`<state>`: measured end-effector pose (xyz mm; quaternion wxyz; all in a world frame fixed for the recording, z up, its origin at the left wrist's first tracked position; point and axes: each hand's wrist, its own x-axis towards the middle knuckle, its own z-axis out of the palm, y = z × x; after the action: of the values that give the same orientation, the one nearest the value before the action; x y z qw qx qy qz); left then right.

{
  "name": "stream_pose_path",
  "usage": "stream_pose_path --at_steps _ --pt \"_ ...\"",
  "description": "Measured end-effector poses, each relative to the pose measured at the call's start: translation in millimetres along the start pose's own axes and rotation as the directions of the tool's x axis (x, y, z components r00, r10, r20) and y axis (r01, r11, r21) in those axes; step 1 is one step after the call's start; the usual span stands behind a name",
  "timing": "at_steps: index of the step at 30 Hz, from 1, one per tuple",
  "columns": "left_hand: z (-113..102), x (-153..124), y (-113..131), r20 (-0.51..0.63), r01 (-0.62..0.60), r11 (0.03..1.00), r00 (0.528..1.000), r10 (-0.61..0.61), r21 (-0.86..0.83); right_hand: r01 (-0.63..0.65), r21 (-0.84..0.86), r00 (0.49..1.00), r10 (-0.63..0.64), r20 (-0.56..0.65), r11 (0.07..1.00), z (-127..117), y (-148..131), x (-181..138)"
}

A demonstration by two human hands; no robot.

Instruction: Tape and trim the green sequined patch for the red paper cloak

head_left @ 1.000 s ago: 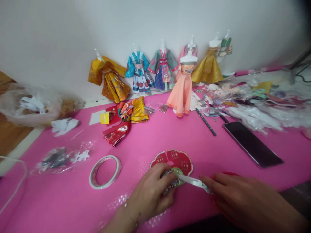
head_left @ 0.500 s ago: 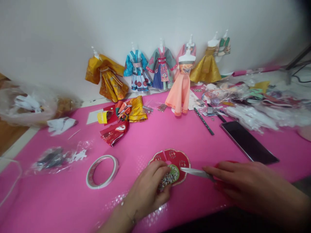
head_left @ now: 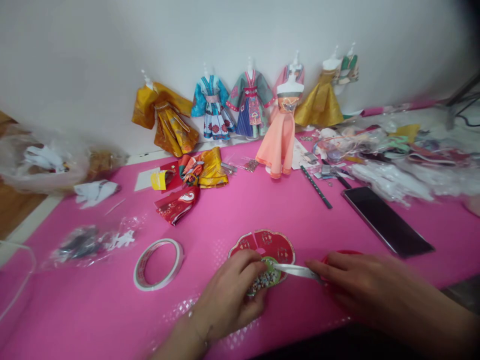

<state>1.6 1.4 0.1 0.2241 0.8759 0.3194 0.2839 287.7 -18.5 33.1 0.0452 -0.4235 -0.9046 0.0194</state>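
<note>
- Since half a second back, the right hand (head_left: 360,287) has slid a touch to the left. The tip of its white pointed tool (head_left: 296,271) was just short of the beaded green disc (head_left: 269,276) and now sits right on its edge.
- Left hand (head_left: 228,295) hasn't really budged. Its fingers are bent down over the near-left side of the disc and pin it flat, with sparkly beads peeking out under the fingertips.
- Right hand is closed around the back end of the tool, thumb and fingers pinched narrow. It's blurry, so I can't say if that's tweezers or a strip of something.
- The disc lies on the near edge of a red scalloped paper piece (head_left: 268,245), which is flat on the pink mat (head_left: 243,210), front and centre between both hands.
- Under the right hand's knuckles a red rim (head_left: 337,256) shows, mostly covered.
- Roll of clear tape (head_left: 157,270) lies flat to the left of the left hand, a bit apart from it.
- Dark phone (head_left: 386,220) is face up beyond the right hand, with a thin black stick (head_left: 317,187) further back.
- Row of little paper dresses on stands (head_left: 251,105) lines the wall, and a peach gown (head_left: 279,137) stands out in front of them.
- Folded patterned scraps (head_left: 191,177) and a crinkly plastic bag (head_left: 90,242) are off to the left.
</note>
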Motion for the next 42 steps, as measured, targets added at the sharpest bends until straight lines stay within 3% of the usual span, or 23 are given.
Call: stream_pose_path --at_steps 3,15,34,42 --pt "-1.0 -0.3 1.5 0.004 -0.005 1.0 1.0 0.005 0.004 0.033 0.083 0.998 -0.038 0.059 0.996 -5.2 -2.2 2.4" --pt "0.8 0.2 1.9 0.013 -0.018 1.0 1.0 0.018 0.006 0.092 0.075 0.996 -0.094 0.012 0.993 -5.1 -0.4 3.8" --pt "1.2 0.1 1.1 0.027 -0.009 1.0 1.0 0.009 0.01 0.078 0.089 0.996 -0.081 0.03 0.993 -2.9 -1.6 1.6" --pt "1.2 0.1 0.9 0.01 -0.026 0.999 1.0 0.026 0.025 0.074 0.1 0.997 -0.071 -0.024 0.992 -6.4 -2.0 0.8"
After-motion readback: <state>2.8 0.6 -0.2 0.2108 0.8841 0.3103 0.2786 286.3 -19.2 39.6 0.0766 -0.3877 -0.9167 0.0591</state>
